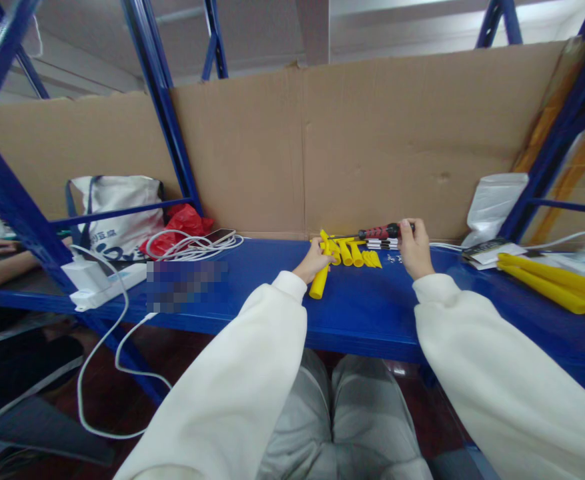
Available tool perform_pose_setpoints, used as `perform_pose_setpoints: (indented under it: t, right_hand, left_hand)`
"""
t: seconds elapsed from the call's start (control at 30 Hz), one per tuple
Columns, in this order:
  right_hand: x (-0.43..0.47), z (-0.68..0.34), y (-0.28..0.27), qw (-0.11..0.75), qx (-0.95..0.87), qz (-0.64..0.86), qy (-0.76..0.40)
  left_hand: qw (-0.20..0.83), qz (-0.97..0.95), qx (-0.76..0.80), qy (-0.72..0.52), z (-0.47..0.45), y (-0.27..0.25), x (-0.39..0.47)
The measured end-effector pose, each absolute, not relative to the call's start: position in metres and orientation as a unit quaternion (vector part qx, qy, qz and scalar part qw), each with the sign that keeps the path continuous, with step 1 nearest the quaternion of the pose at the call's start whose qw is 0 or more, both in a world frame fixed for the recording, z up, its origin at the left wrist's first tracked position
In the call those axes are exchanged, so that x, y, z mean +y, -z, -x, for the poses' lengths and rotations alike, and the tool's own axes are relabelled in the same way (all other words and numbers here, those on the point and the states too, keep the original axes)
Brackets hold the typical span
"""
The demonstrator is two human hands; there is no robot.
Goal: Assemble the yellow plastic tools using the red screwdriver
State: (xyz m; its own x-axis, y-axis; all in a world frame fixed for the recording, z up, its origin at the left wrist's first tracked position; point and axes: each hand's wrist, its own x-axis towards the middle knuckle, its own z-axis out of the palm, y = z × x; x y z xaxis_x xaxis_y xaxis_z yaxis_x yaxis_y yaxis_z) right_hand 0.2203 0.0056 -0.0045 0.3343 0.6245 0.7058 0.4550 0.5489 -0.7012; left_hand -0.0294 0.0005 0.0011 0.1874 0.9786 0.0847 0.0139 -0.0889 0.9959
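Note:
My left hand (313,261) is closed around a yellow plastic tube-shaped part (318,287) with a flared lower end, held tilted above the blue table. In my right hand (415,245) is a screwdriver (379,232) with a red and black handle, lying nearly level. Its thin shaft points left to the upper part of the yellow piece; whether the tip touches it I cannot tell. Just behind and between my hands lie several similar yellow parts (356,257) and small flat yellow pieces (372,259). Tiny light bits (395,259), perhaps screws, are scattered near my right hand.
Larger yellow pieces (555,283) lie at the right, beside a small box (492,253) and a white plastic bag (495,200). Leftward are a power strip (109,287), coiled white cables (192,245), a red bag (185,220) and a tote bag (122,207). Another person's arm (2,267) shows far left.

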Motion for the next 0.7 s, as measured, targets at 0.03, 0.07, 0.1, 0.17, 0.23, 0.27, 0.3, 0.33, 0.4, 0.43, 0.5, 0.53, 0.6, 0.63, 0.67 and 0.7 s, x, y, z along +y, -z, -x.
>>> perform_pose_setpoints:
  t: [0.03, 0.07, 0.1, 0.17, 0.23, 0.27, 0.3, 0.33, 0.4, 0.43, 0.5, 0.53, 0.6, 0.63, 0.67, 0.7]
  right_hand:
    - [0.0058, -0.2183, 0.0045, 0.683, -0.563, 0.463, -0.036]
    - [0.0057, -0.2163, 0.0043, 0.695, -0.556, 0.456, -0.014]
    - [0.0054, -0.2146, 0.0039, 0.702, -0.552, 0.45, 0.002]
    - [0.0048, -0.2127, 0.0029, 0.71, -0.547, 0.444, 0.017]
    - [0.0046, -0.2126, 0.0022, 0.717, -0.538, 0.442, 0.024]
    - [0.0047, -0.213, 0.0022, 0.722, -0.533, 0.44, 0.023]
    - [0.0048, -0.2135, 0.0024, 0.726, -0.53, 0.438, 0.018]
    - [0.005, -0.2139, 0.0027, 0.73, -0.528, 0.434, 0.011]
    - [0.0049, -0.2143, 0.0032, 0.733, -0.53, 0.426, -0.01]
    - [0.0044, -0.2142, 0.0032, 0.732, -0.533, 0.424, -0.02]
    - [0.0031, -0.214, 0.0026, 0.73, -0.535, 0.425, -0.031]
    - [0.0024, -0.214, 0.002, 0.728, -0.535, 0.427, -0.032]
    - [0.0013, -0.214, 0.0009, 0.727, -0.535, 0.43, -0.029]
    - [0.001, -0.2141, 0.0007, 0.727, -0.536, 0.429, -0.027]
    - [0.001, -0.2142, 0.0008, 0.727, -0.537, 0.427, -0.025]
    - [0.0012, -0.2144, 0.0012, 0.728, -0.538, 0.424, -0.025]
  left_hand:
    - [0.517, -0.573, 0.434, -0.465, 0.0294, -0.0009, 0.0007]
    - [0.517, -0.574, 0.434, -0.464, 0.0295, -0.0006, 0.001]
    - [0.516, -0.576, 0.433, -0.463, 0.0295, -0.0001, 0.0014]
    - [0.514, -0.58, 0.431, -0.463, 0.0294, 0.0009, 0.0023]
    - [0.512, -0.585, 0.429, -0.46, 0.0291, 0.0019, 0.0029]
    - [0.512, -0.586, 0.429, -0.458, 0.0289, 0.0022, 0.0031]
    - [0.511, -0.588, 0.43, -0.457, 0.0287, 0.0024, 0.0032]
    - [0.511, -0.589, 0.43, -0.455, 0.0286, 0.0025, 0.0031]
    - [0.511, -0.588, 0.431, -0.455, 0.0283, 0.0022, 0.0026]
    - [0.511, -0.588, 0.431, -0.456, 0.0282, 0.0019, 0.0022]
    - [0.509, -0.587, 0.432, -0.458, 0.028, 0.0013, 0.0014]
    - [0.508, -0.587, 0.432, -0.459, 0.028, 0.0012, 0.0011]
    - [0.506, -0.588, 0.432, -0.459, 0.028, 0.0013, 0.0011]
    - [0.506, -0.589, 0.431, -0.46, 0.0281, 0.0017, 0.0014]
    - [0.505, -0.59, 0.43, -0.46, 0.0282, 0.0022, 0.002]
    - [0.504, -0.591, 0.429, -0.46, 0.0283, 0.0028, 0.0027]
